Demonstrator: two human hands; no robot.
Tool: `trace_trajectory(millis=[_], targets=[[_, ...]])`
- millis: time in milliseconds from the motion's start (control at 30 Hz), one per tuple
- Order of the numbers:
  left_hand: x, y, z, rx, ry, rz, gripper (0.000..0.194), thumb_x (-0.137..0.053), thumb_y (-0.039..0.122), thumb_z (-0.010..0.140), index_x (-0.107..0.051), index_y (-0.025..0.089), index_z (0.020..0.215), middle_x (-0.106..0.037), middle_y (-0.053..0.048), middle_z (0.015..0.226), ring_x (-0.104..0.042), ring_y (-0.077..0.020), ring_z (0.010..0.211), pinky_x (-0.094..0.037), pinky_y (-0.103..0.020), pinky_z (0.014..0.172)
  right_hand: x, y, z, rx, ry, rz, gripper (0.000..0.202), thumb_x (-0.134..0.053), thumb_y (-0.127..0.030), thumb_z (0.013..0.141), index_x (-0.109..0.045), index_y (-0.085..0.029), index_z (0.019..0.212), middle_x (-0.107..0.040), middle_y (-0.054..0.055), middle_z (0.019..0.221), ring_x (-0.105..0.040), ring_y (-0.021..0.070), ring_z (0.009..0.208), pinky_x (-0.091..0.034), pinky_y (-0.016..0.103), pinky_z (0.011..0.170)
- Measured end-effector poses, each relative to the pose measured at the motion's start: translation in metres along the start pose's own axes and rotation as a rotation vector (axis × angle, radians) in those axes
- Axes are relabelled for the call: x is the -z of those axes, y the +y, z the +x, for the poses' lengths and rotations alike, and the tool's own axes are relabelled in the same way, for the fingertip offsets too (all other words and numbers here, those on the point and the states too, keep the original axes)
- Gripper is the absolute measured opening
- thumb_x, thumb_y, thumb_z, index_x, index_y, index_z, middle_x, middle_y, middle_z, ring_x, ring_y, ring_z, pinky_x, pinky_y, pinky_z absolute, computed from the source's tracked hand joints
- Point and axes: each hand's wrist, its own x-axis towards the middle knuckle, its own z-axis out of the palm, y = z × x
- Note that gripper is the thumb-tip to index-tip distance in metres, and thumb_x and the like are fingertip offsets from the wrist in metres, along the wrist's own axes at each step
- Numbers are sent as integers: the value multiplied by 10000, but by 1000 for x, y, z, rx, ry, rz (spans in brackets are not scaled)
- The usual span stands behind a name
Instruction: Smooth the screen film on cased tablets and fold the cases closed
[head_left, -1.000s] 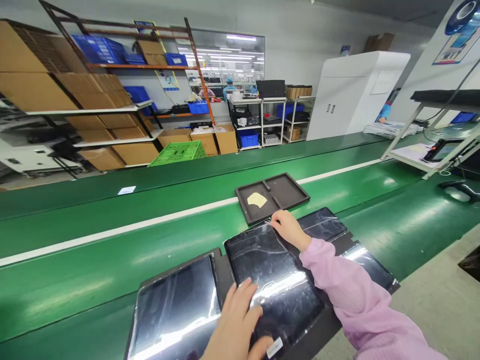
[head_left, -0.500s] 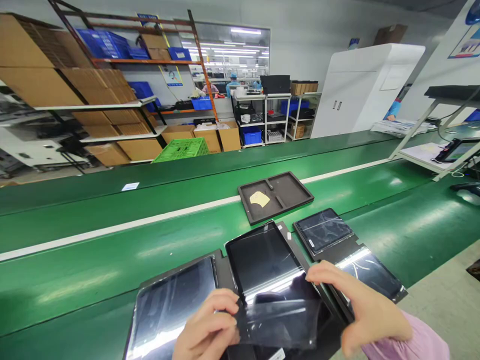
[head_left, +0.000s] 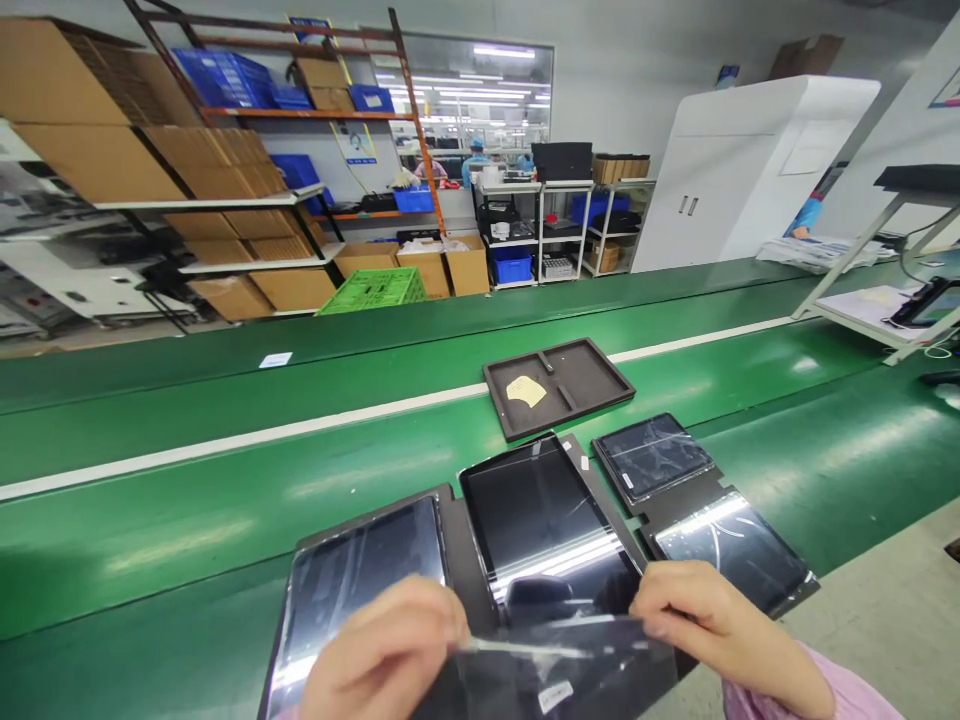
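Note:
My left hand (head_left: 382, 650) and my right hand (head_left: 709, 625) each pinch one end of a clear protective film (head_left: 562, 665), holding it stretched between them just above the near edge of the middle tablet (head_left: 544, 520). That tablet's glossy black screen lies bare in a dark foam tray. Another tablet (head_left: 360, 590) lies to its left. Two more tablets (head_left: 651, 455) (head_left: 731, 550) lie to the right, wrinkled film on their screens.
A dark tray (head_left: 581, 380) with a yellow cloth (head_left: 526, 391) sits farther out on the green conveyor belt (head_left: 225, 480). Shelves of cardboard boxes, blue bins and a green crate stand beyond. A white cabinet is at the back right.
My right hand left the tablet's far corner and pulled the film off toward me. Both hands now hold the loose film at the tablet's near edge.

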Motion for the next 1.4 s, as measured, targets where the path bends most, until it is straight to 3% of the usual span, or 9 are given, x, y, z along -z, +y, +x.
trace_trajectory(millis=[133,200,267,333,533,633,767,933,1400], targets=[[-2,2,33,261,403,-1,68,-598,230,785,-651,193,805,-557,9,605,-547,-97,557,-447,-214,532,-5,-10,8,-89,214,241,150,-494,-246,906,-585,-227,1024,-529,-21,663,-514,104,518,-403,222,502],[-3,-6,53,411,472,-26,249,-623,309,748,-600,188,964,-519,44,560,-497,-81,474,-405,-196,464,-10,-10,14,-197,325,450,342,-521,-281,886,-443,-279,1219,-520,-44,691,-466,72,410,-356,184,398],[-2,-21,68,530,445,37,487,-614,343,725,-470,182,1161,-504,74,555,-471,-80,438,-381,-192,437,-15,-6,19,-320,411,576,495,-549,-352,867,-319,-301,1303,-514,-56,696,-400,49,334,-272,154,327],[-2,-41,75,626,373,217,617,-576,341,729,-342,162,1272,-512,81,578,-481,-87,451,-392,-204,474,-21,2,23,-424,447,604,549,-576,-426,836,-322,-277,1300,-506,-57,679,-356,39,300,-203,145,297],[-1,-83,64,740,186,677,576,-495,302,776,-335,204,1321,-583,51,679,-552,-122,639,-390,-249,677,-36,25,26,-594,356,503,530,-523,-503,788,-484,-132,1165,-416,-80,504,-311,41,277,-150,175,337],[-2,-82,62,733,127,744,418,-455,307,810,-448,266,1226,-604,50,717,-548,-125,663,-354,-249,672,-36,25,26,-652,343,450,637,-500,-525,754,-481,-67,1197,-319,-105,373,-297,73,286,-147,198,358],[-7,-77,67,716,54,819,267,-428,305,832,-576,266,1051,-633,42,756,-562,-123,708,-347,-238,667,-32,21,25,-702,346,413,737,-480,-567,720,-474,-26,1221,-328,-95,338,-274,84,292,-145,222,371],[-13,-75,70,702,-4,890,288,-399,290,849,-599,238,1050,-672,6,881,-593,-155,862,-375,-254,743,-30,21,21,-695,346,399,730,-459,-566,739,-476,-20,1223,-345,-91,360,-273,83,300,-142,228,377],[-14,-75,67,714,-69,981,292,-392,300,863,-588,255,1074,-671,7,832,-612,-144,812,-376,-229,672,-31,23,21,-674,312,369,663,-446,-523,793,-476,-25,1230,-328,-99,369,-279,86,317,-171,231,400]])
